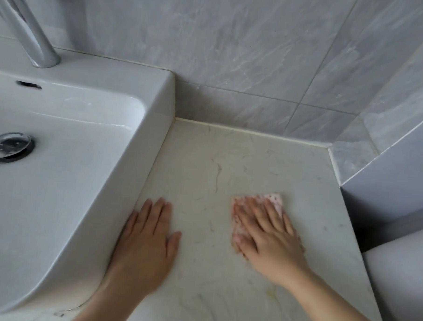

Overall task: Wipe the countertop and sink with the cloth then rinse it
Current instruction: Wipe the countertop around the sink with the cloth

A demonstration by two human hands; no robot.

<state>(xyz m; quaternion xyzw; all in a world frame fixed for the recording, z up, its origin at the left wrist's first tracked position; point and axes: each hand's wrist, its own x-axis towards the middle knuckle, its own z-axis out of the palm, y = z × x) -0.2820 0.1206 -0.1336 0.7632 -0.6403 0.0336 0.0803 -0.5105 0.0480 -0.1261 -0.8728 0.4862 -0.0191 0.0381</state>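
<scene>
Cloth [274,201], pink and dotted, lies flat on the pale veined surface [230,161], right of centre in the lower half of the frame. It is mostly hidden under the right hand [268,233]; only its far corner and left edge show. Right hand: fingers straight and spread, palm pressing the cloth down, not gripping it; its outline is slightly blurred. Left hand [146,232]: flat, fingers straight and close together, holding nothing, resting on the surface beside the outer wall of the sink [157,104]. It reads as a brace. Step in hand, by my judgement: wiping the surface, with the sink and the rinse not yet done. To do it well, use even palm pressure and overlapping passes, and keep the cloth flat so the exposed corner does not fold under. Work it into the pale sealant seam [255,134] under the tiled wall [234,52] and along the foot of the sink. A faint yellowish mark [270,291] near the bottom of the frame probably needs a firmer pass. Edges: wall at top, a boxed tile corner [386,180] at right, and the sink's raised side at left. The surface's right edge drops off toward a pale rounded fixture [399,277] at lower right. Sweeping room runs up-frame from the hands to the seam. Faucet [24,31] sits upper left, for the rinse.
</scene>
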